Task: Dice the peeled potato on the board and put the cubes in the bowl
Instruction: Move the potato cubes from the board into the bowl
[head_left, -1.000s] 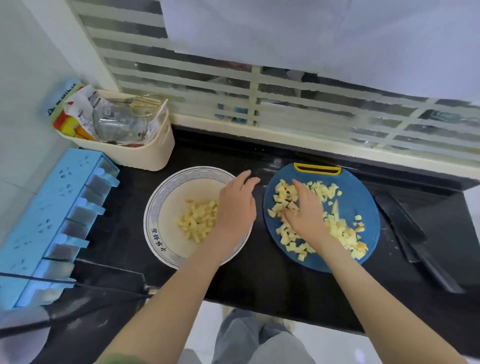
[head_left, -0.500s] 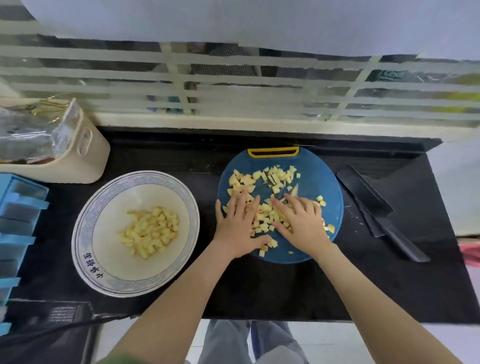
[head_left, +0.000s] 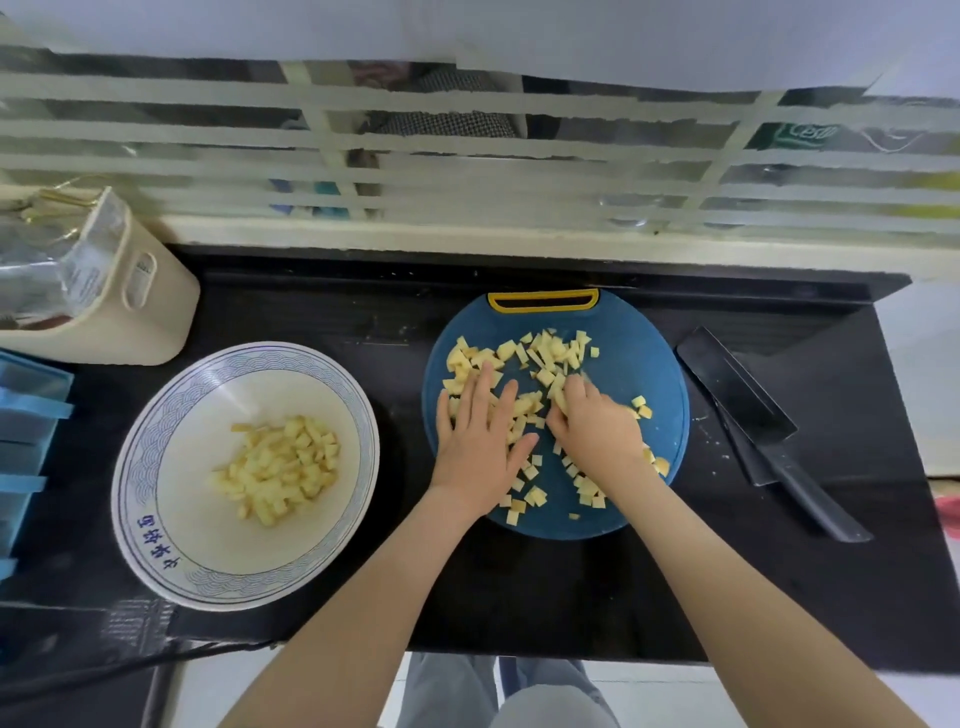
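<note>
Resting in bowl (head_left: 133, 467), potato cubes (head_left: 275, 467)

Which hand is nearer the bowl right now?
Left. The left hand lies on the board's bowl-side half; the right hand is beyond it, farther from the bowl.

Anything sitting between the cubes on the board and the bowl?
Nothing visible. Only black counter lies between the board and the bowl to its left. The left hand and right hand are on the cubes.
</note>
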